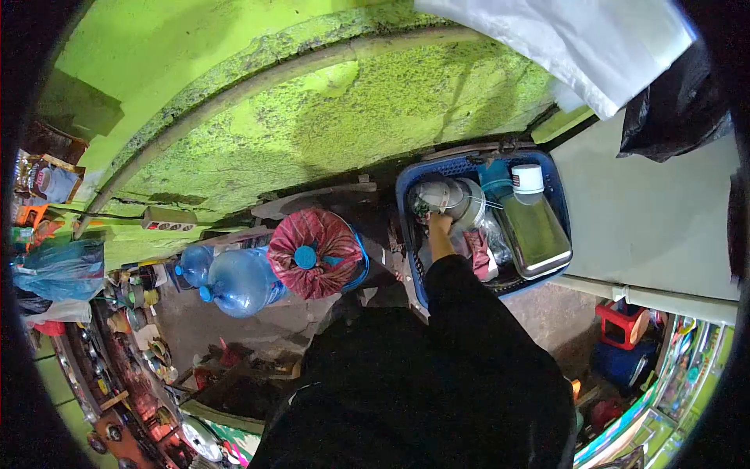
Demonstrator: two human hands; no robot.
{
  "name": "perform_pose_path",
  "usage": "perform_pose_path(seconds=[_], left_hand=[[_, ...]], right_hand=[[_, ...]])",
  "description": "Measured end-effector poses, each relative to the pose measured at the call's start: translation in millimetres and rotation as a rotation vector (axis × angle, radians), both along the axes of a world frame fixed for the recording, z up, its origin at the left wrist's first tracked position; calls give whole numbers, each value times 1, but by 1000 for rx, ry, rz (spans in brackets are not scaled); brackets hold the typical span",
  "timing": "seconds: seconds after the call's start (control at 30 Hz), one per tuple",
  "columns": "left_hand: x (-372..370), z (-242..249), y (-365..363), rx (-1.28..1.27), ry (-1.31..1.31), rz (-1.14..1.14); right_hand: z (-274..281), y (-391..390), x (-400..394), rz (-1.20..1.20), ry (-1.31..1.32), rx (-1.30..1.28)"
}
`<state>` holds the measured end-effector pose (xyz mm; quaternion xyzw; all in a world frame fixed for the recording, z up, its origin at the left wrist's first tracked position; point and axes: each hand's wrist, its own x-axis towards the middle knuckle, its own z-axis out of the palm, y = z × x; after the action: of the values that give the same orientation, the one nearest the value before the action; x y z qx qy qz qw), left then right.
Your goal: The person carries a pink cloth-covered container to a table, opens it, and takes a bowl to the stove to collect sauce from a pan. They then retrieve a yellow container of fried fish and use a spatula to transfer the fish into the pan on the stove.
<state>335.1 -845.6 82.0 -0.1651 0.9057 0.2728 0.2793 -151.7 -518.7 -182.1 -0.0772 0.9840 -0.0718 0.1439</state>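
My right hand (pixel 440 225) reaches into a blue plastic basket (pixel 412 262). Its fingers are curled at the lower edge of a round metal vessel (pixel 436 194), and I cannot make out exactly what they grip. A clear rounded container (pixel 473 205) lies beside the vessel. Further right in the basket are a rectangular metal tin (pixel 537 234), a white-lidded jar (pixel 527 180) and a teal container (pixel 494 178). A red-and-white packet (pixel 478 254) lies below them. My left hand is out of view.
Left of the basket stands a container under a gathered red cloth (pixel 316 250), with large blue water bottles (pixel 241 283) beyond. A green wall (pixel 375 109) rises behind. A pale cabinet (pixel 672 219) stands right; a power strip (pixel 168 220) hangs left.
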Motion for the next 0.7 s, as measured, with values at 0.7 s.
perform_pose_path(seconds=[0.7], left_hand=[[3,-14,-25,-68,55,-67]], right_hand=[[79,-37,11,-957,31,-825]])
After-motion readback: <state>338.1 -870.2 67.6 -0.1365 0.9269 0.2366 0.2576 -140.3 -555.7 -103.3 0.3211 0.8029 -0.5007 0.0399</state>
